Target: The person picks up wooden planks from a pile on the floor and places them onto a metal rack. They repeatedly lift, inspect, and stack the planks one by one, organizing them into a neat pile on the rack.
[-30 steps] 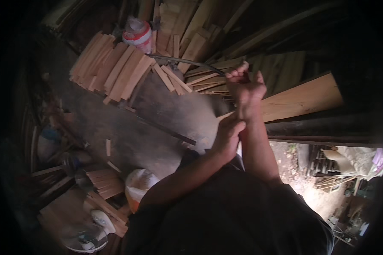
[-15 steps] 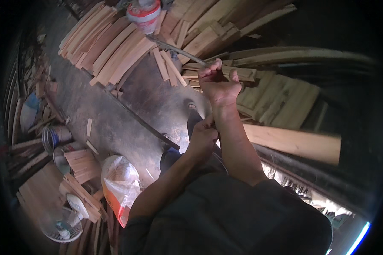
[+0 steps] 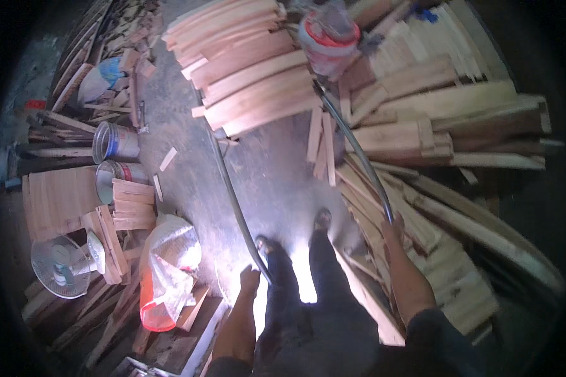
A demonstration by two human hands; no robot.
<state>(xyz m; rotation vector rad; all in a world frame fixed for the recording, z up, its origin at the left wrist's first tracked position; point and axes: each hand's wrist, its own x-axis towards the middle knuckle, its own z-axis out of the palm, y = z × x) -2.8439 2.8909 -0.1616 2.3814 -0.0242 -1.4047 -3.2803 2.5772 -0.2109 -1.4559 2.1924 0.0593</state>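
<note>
Two long, curved metal handles run toward me from a stack of wooden planks point(image 3: 251, 69), like those of a handcart; its body is hidden under the load. My right hand point(image 3: 393, 231) is closed around the near end of the right handle point(image 3: 360, 151). Just left of the left handle point(image 3: 229, 195), near its end, hangs my left hand point(image 3: 249, 281) with its fingers curled. It appears apart from the bar, and nothing shows in it. My legs stand between the two handles.
Planks and boards point(image 3: 446, 264) are piled along the right. A red-rimmed bucket point(image 3: 330, 47) stands beside the stack. To the left are metal cans point(image 3: 116, 143), a fan point(image 3: 61, 267), a white and orange sack point(image 3: 170, 270) and scrap wood. Small offcuts point(image 3: 168, 159) lie on the floor.
My hands were together, the left at the right forearm with the right palm turned up. They have parted and lowered toward the handles. The view has shifted, with the planks now more central.
</note>
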